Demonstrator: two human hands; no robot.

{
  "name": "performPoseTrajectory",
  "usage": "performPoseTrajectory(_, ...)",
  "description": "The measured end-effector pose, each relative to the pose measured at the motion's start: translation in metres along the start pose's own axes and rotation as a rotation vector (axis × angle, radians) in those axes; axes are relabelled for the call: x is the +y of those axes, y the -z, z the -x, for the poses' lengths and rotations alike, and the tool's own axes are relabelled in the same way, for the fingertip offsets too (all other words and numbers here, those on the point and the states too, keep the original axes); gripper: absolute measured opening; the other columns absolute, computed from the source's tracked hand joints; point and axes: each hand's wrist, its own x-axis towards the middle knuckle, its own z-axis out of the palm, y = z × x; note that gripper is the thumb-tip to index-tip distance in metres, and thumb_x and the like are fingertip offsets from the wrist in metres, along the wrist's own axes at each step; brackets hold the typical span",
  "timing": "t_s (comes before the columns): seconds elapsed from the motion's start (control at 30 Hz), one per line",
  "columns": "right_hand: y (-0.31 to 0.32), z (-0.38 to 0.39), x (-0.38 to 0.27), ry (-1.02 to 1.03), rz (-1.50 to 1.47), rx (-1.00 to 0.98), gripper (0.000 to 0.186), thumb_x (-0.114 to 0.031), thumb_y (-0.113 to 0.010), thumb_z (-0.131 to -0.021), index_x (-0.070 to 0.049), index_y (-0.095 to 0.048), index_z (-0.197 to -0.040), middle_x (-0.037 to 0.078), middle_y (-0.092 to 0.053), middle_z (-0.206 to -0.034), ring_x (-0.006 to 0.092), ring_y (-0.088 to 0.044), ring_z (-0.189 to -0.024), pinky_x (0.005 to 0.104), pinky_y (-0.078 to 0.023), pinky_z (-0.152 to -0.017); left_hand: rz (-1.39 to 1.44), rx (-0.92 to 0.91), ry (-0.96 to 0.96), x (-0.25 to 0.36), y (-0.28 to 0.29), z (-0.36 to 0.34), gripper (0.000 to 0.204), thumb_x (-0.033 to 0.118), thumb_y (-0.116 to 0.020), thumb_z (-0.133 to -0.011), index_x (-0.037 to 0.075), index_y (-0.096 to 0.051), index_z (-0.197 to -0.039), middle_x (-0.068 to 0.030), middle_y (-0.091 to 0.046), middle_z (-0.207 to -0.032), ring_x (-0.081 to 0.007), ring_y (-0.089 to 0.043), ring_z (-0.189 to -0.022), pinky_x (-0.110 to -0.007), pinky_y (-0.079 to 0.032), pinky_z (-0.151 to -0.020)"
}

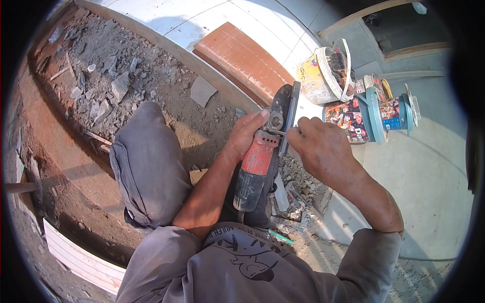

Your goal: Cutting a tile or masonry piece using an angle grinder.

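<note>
An angle grinder (256, 159) with a red and black body lies over my lap, its head pointing away from me. My left hand (243, 134) is wrapped round the grinder near its head, thumb up beside the round metal gear housing. On the head's right side stands a dark, flat disc (291, 113), seen nearly edge-on. My right hand (321, 146) is closed just right of the disc, fingertips curled toward the head. A thin, light metal piece (275, 132) runs from the head toward those fingers. What they grip is too small to make out.
Rubble and broken stone (120, 86) fill the ground at left. A brown board (242, 60) lies on white tiles ahead. At right are a whitish-yellow bucket (314, 76) and tipped, printed buckets (348, 118). A white panel (81, 257) lies at lower left.
</note>
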Motion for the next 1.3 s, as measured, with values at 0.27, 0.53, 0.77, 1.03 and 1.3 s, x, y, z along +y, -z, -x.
performPoseTrajectory(0.27, -0.006, -0.004, 0.003, -0.208, -0.061, -0.241, 0.013, -0.015, -0.065, -0.081, -0.005, -0.057, -0.084, 0.01, -0.063, -0.067, 0.0282, -0.066, -0.058, 0.0398, -0.049, -0.052, -0.005, -0.028, -0.007, -0.002, 0.004, -0.003, 0.037, 0.034, -0.056, -0.099, -0.001, -0.063, -0.11, -0.0081, -0.068, -0.09, -0.0137, -0.066, -0.073, -0.029, -0.056, -0.065)
performPoseTrajectory(0.53, -0.005, -0.005, 0.0, -0.085, 0.01, -0.016, 0.011, -0.012, -0.067, -0.076, -0.006, -0.058, -0.079, 0.01, -0.061, -0.067, 0.0276, -0.065, -0.063, 0.0378, -0.05, -0.057, 0.002, -0.024, -0.019, -0.003, 0.001, -0.002, 0.038, 0.034, -0.057, -0.099, -0.001, -0.063, -0.111, -0.0098, -0.069, -0.092, -0.015, -0.067, -0.074, -0.029, -0.057, -0.065)
performPoseTrajectory(0.77, -0.015, 0.001, 0.0, -0.194, -0.008, -0.114, 0.017, -0.015, -0.068, -0.08, -0.005, -0.055, -0.08, 0.009, -0.053, -0.073, 0.0265, -0.062, -0.06, 0.0383, -0.046, -0.051, 0.021, -0.01, -0.008, -0.001, 0.001, -0.002, 0.036, 0.033, -0.058, -0.098, -0.001, -0.064, -0.109, -0.0087, -0.069, -0.091, -0.015, -0.067, -0.072, -0.03, -0.057, -0.064)
performPoseTrajectory(1.03, -0.008, -0.002, -0.001, -0.03, 0.008, 0.004, 0.012, -0.01, -0.066, -0.075, -0.005, -0.057, -0.082, 0.01, -0.058, -0.077, 0.0259, -0.065, -0.061, 0.0376, -0.049, -0.056, 0.015, -0.028, -0.009, -0.004, 0.002, -0.001, 0.035, 0.034, -0.058, -0.098, 0.0, -0.064, -0.107, -0.008, -0.068, -0.089, -0.0148, -0.067, -0.071, -0.03, -0.056, -0.063)
performPoseTrajectory(1.3, -0.009, 0.002, -0.008, -0.284, -0.055, -0.232, 0.014, -0.01, -0.066, -0.071, -0.006, -0.057, -0.081, 0.01, -0.054, -0.079, 0.024, -0.062, -0.075, 0.0369, -0.048, -0.056, 0.015, -0.029, -0.019, -0.001, 0.0, -0.001, 0.033, 0.032, -0.058, -0.099, 0.001, -0.064, -0.109, -0.0071, -0.068, -0.091, -0.0137, -0.066, -0.073, -0.029, -0.056, -0.064)
